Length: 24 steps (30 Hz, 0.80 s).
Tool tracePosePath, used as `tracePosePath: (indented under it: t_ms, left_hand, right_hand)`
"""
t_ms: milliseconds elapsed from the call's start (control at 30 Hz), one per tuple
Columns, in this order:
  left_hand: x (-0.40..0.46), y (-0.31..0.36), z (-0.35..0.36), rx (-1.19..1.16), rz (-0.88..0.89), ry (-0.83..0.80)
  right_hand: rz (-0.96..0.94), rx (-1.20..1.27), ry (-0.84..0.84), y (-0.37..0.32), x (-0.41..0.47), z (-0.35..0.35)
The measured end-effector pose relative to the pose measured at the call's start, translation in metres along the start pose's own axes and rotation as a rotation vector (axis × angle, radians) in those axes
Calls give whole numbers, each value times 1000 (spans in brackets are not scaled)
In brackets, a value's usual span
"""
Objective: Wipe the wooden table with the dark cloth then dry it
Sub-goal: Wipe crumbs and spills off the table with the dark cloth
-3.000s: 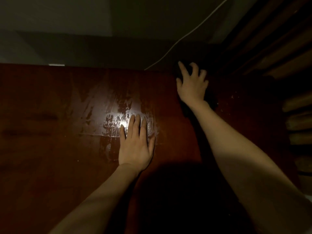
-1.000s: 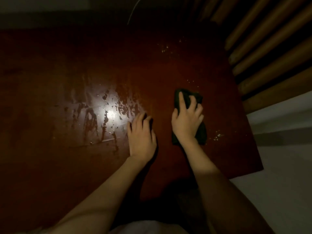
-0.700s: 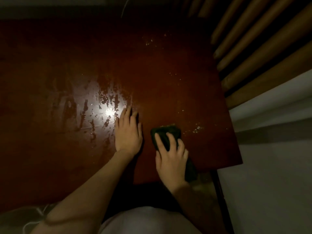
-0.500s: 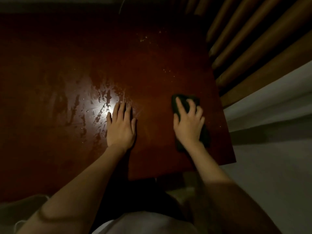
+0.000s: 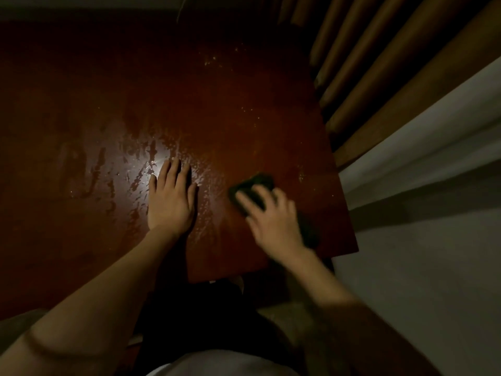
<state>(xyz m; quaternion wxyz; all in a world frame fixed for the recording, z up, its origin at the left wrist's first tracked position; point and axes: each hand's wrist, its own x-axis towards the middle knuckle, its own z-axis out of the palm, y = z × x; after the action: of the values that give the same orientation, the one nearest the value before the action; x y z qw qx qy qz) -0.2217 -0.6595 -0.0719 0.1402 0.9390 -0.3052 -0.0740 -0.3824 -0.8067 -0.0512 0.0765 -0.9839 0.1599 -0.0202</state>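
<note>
The dark reddish wooden table [image 5: 244, 126] fills most of the head view, with wet streaks shining around a bright reflection near its middle. My left hand [image 5: 170, 199] lies flat on the wet patch, fingers straight and together. My right hand [image 5: 271, 215] presses flat on the dark cloth [image 5: 257, 183] near the table's right front corner; the hand is blurred by motion. Part of the cloth [image 5: 307, 229] shows to the right of my wrist. Pale specks dot the wood beyond the cloth.
Wooden slats [image 5: 379, 63] slant along the table's right side. A pale floor or wall [image 5: 433, 240] lies to the right, below the table's edge. A thin white cable [image 5: 181, 9] runs off at the top. My lap is in shadow below the front edge.
My right hand has slid the cloth toward me and slightly left across the right front area, blurring as it moves. My left hand has stayed flat on the wet patch.
</note>
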Motion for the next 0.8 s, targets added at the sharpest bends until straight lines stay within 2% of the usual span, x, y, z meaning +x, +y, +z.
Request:
tracePosePath:
  t_ms: [133, 233, 300, 400, 467, 533, 600, 733, 800]
  left_hand:
    - [0, 0, 1, 1, 1, 5]
    - [0, -1, 2, 1, -2, 11]
    - [0, -1, 3, 0, 1, 17]
    - [1, -2, 4, -12, 7, 18]
    - [0, -2, 4, -19, 5, 16]
    - [-1, -3, 3, -14, 8, 14]
    - [-1, -3, 3, -4, 5, 10]
    - [0, -3, 5, 15, -6, 1]
    - [0, -2, 5, 16, -4, 3]
  right_hand:
    - [356, -20, 6, 70, 50, -13]
    - [456, -51, -10, 69, 57, -14]
    - [411, -31, -10, 50, 41, -10]
    - [228, -53, 27, 21, -10, -3]
    - [108, -72, 22, 17, -38, 0]
    - [92, -73, 5, 29, -51, -1]
    - [199, -57, 11, 48, -48, -5]
    - [537, 3, 0, 105, 11, -17]
    - [625, 8, -15, 121, 38, -24]
